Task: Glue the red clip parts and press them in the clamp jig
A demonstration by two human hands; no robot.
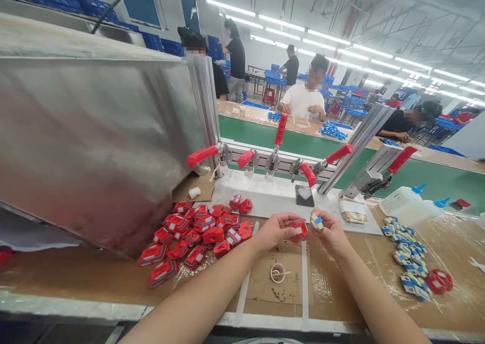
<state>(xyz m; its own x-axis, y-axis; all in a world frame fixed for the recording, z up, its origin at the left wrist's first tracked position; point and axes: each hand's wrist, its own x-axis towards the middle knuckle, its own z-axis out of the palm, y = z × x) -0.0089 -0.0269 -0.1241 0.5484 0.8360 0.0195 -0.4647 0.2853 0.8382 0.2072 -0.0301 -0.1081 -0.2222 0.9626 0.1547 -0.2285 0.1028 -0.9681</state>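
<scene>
Between the fingers of my left hand is a red plastic housing, raised above the bench. Close beside it, my right hand pinches a small white, blue and yellow block; a narrow gap separates the two parts. Below both hands, a small cup with a thin stick in it stands on a cardboard sheet. A heap of similar red housings lies left of my left hand. Off to the right is a pile of blue, white and yellow blocks.
Red-handled toggle clamps line a metal frame behind my hands. Two white bottles with blue tips lie at the right, near a red ring-shaped roll. A large metal box borders the left. People work across the green conveyor.
</scene>
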